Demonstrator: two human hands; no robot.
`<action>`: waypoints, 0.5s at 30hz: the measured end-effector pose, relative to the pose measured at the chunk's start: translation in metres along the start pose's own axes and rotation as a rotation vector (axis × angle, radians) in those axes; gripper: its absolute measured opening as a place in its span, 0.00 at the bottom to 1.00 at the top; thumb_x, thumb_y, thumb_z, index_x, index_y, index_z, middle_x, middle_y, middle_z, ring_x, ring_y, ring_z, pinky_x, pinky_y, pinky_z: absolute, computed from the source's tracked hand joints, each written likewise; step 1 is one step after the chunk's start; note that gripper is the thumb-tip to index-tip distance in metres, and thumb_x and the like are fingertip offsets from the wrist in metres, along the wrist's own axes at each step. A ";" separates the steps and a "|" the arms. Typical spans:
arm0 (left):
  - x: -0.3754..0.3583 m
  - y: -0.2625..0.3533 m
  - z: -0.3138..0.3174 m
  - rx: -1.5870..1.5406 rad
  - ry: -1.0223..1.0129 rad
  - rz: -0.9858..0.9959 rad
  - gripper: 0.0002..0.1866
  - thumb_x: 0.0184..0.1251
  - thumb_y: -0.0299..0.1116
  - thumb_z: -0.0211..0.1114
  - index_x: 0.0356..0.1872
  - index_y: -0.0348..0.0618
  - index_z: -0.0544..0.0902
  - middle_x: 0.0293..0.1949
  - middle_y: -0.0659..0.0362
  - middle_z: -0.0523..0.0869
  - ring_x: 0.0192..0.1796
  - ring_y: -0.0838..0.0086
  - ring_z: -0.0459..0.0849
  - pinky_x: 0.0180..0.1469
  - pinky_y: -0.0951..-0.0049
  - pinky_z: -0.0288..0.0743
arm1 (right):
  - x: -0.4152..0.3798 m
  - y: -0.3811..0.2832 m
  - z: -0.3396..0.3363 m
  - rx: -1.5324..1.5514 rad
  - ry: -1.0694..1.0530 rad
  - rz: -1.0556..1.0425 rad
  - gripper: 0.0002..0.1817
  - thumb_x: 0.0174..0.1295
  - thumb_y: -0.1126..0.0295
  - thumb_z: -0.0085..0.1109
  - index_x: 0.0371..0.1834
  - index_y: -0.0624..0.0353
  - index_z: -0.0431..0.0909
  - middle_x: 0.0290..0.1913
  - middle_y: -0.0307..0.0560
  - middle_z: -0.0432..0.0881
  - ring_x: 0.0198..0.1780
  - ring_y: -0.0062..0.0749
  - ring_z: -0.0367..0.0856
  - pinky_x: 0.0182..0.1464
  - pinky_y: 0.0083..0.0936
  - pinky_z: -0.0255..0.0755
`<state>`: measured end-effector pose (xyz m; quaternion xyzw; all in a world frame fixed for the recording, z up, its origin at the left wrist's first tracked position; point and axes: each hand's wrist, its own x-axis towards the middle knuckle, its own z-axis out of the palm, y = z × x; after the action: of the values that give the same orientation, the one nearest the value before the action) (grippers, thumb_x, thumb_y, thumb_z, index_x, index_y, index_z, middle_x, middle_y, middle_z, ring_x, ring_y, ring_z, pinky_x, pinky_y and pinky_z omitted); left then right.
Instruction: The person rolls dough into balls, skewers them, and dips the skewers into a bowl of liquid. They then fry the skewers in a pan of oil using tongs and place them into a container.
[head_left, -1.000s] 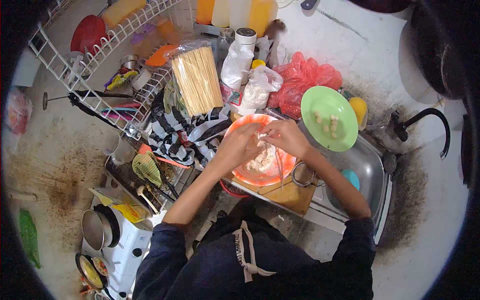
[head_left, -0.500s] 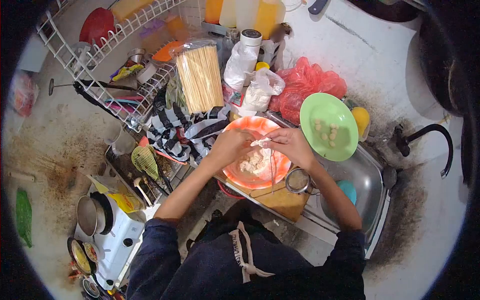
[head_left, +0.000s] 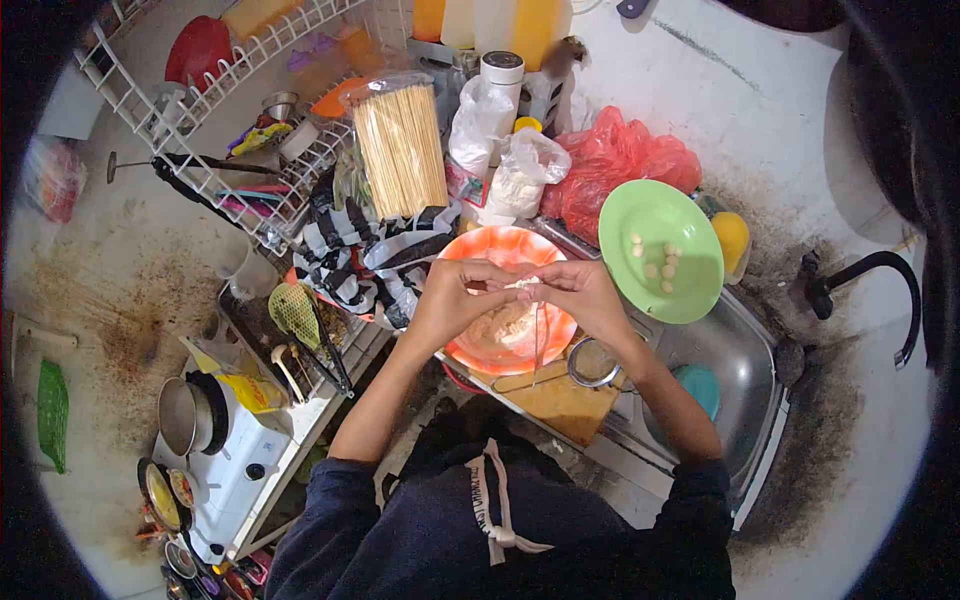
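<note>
My left hand (head_left: pixel 468 292) and my right hand (head_left: pixel 577 290) meet over an orange-and-white bowl (head_left: pixel 462 345), fingertips pinched together on a small piece of pale dough (head_left: pixel 526 284). More of the crumbly dough (head_left: pixel 508 322) lies in the bowl below. A thin metal utensil handle (head_left: pixel 540 340) leans over the bowl's near side, under my right hand. To the right, a green plate (head_left: pixel 640 215) carries several small round dough balls (head_left: pixel 668 262).
A round strainer (head_left: pixel 594 362) rests on a wooden board (head_left: pixel 560 405) beside the metal sink (head_left: pixel 735 370). Behind the bowl stand a bag of white powder (head_left: pixel 518 180), red plastic bags (head_left: pixel 625 165) and packed skewers (head_left: pixel 402 150). A white stove (head_left: pixel 235 470) is at left.
My fingers have drawn closer together around the dough, which shows less now. The view has shifted slightly. The plate and its dough balls look the same.
</note>
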<state>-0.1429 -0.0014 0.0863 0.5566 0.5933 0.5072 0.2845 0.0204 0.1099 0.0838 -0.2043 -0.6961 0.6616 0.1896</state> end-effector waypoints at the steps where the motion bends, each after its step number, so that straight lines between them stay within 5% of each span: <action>1: 0.000 -0.002 0.000 -0.008 0.004 0.009 0.11 0.48 0.30 0.71 0.33 0.35 0.84 0.30 0.58 0.85 0.32 0.81 0.80 0.36 0.80 0.75 | 0.000 0.002 0.000 0.008 0.002 0.003 0.12 0.56 0.77 0.57 0.43 0.70 0.77 0.41 0.47 0.81 0.42 0.22 0.78 0.46 0.18 0.72; 8: 0.005 -0.005 -0.008 -0.003 0.003 0.030 0.09 0.50 0.28 0.69 0.33 0.35 0.84 0.29 0.59 0.85 0.32 0.82 0.80 0.37 0.81 0.75 | 0.001 0.003 0.008 0.074 0.075 -0.063 0.10 0.57 0.77 0.56 0.42 0.69 0.76 0.38 0.47 0.81 0.41 0.23 0.78 0.45 0.18 0.72; 15: 0.012 -0.020 -0.009 -0.270 -0.063 -0.044 0.07 0.51 0.27 0.69 0.27 0.34 0.81 0.27 0.61 0.83 0.32 0.83 0.81 0.35 0.81 0.75 | 0.001 0.004 0.015 0.264 0.161 0.091 0.12 0.57 0.73 0.57 0.44 0.66 0.76 0.38 0.41 0.80 0.39 0.19 0.78 0.43 0.17 0.71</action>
<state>-0.1616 0.0105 0.0733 0.5159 0.5225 0.5583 0.3862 0.0119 0.0981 0.0790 -0.2612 -0.5755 0.7368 0.2401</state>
